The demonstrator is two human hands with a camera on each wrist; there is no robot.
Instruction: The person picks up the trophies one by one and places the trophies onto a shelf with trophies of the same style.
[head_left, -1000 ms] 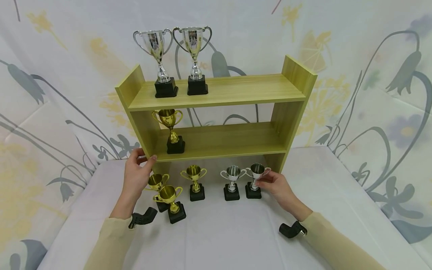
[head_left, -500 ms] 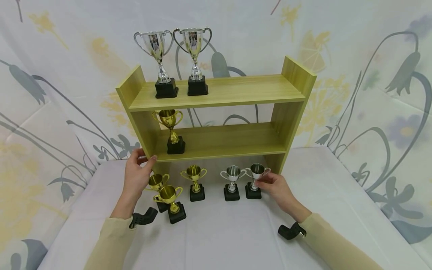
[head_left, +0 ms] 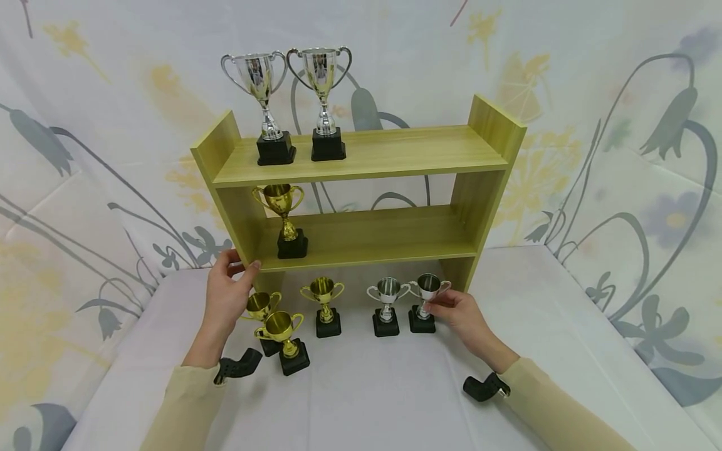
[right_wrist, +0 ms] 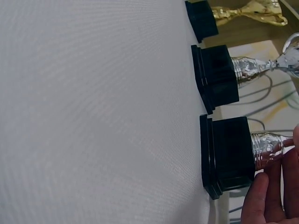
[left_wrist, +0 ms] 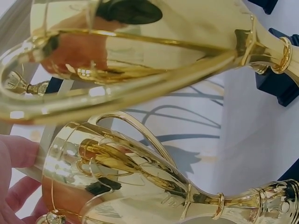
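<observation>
In the head view my right hand [head_left: 464,318] pinches the stem of a small silver trophy cup [head_left: 429,285], whose black base stands on the white cloth. A second small silver trophy [head_left: 388,291] stands just left of it. My left hand [head_left: 224,297] holds the left side panel of a wooden shelf [head_left: 361,250], thumb at the middle board's front and fingers around the panel's outer side. Below that hand stand two small gold trophies, the front one [head_left: 280,327] partly hiding the rear one [head_left: 259,303]. Another gold trophy [head_left: 323,290] stands further right.
On the shelf's top board are two large silver trophies, the left one [head_left: 261,81] and the right one [head_left: 323,78]. A gold trophy [head_left: 280,200] stands at the left of the middle board. Behind hangs a flower-printed cloth [head_left: 586,188]; a white cloth [head_left: 383,394] covers the table.
</observation>
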